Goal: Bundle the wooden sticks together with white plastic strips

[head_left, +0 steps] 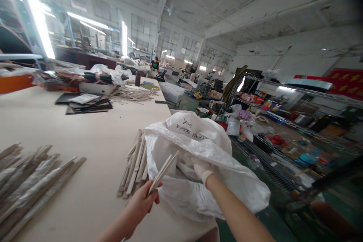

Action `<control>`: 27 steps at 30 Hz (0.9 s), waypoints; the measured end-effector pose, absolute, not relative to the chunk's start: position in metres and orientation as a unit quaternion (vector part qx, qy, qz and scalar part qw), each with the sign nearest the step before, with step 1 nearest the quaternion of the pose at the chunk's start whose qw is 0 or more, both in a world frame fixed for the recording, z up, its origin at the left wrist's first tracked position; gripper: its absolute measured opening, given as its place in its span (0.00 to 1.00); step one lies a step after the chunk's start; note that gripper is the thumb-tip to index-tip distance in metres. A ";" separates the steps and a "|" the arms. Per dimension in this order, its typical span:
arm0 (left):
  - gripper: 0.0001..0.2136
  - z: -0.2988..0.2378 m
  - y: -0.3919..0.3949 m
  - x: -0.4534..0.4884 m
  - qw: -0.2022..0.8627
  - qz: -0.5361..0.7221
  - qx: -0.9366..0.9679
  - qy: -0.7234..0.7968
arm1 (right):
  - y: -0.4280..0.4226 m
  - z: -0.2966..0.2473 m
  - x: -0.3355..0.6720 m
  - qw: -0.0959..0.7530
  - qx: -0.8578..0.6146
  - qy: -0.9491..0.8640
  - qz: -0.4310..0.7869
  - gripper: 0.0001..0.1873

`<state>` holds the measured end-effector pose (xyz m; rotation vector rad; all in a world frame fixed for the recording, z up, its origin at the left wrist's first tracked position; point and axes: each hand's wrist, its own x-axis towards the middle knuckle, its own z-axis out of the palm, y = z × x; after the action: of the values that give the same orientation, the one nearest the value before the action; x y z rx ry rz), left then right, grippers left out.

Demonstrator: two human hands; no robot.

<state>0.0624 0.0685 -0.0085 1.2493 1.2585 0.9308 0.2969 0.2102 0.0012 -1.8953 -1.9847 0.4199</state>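
My left hand [143,204] is closed on a thin pale wooden strip [163,172] that angles up to the right, near the front edge of the table. My right hand [200,169], in a white glove, reaches into the mouth of a large white woven sack [210,151] standing at the table's right edge. Its fingers are buried in the sack's folds, so their grip is hidden. A loose pile of similar pale strips [135,168] lies on the table just left of the sack.
A long beige table [85,140] carries grey strips [31,181] at the left, dark sheets [87,104] and thin sticks [133,94] further back. Wire shelving [283,128] with assorted goods stands to the right. A person [154,64] sits far off.
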 end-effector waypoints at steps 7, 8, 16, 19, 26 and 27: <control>0.19 0.004 0.069 0.078 0.570 0.438 0.478 0.505 | 0.170 -0.010 0.248 -0.007 -0.628 -0.776 0.054 0.16; 0.19 0.005 0.068 0.075 0.567 0.441 0.475 0.509 | 0.167 -0.010 0.244 -0.021 -0.624 -0.780 0.045 0.17; 0.17 0.002 0.054 0.048 0.528 0.444 0.438 0.576 | 0.132 0.026 0.280 -0.026 -0.566 -0.824 0.003 0.39; 0.16 -0.003 0.055 0.060 0.554 0.432 0.453 0.550 | 0.115 0.040 0.297 0.015 -0.544 -0.839 -0.001 0.34; 0.17 -0.005 0.051 0.070 0.564 0.425 0.454 0.543 | 0.082 0.026 0.321 0.145 -0.614 -0.773 0.071 0.22; 0.17 -0.004 0.049 0.068 0.561 0.425 0.455 0.546 | 0.078 0.020 0.323 0.167 -0.634 -0.749 0.094 0.19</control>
<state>0.0679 0.0486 -0.0044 1.0717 1.2871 1.0003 0.3230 0.0777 0.0200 -1.8041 -2.1313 0.2675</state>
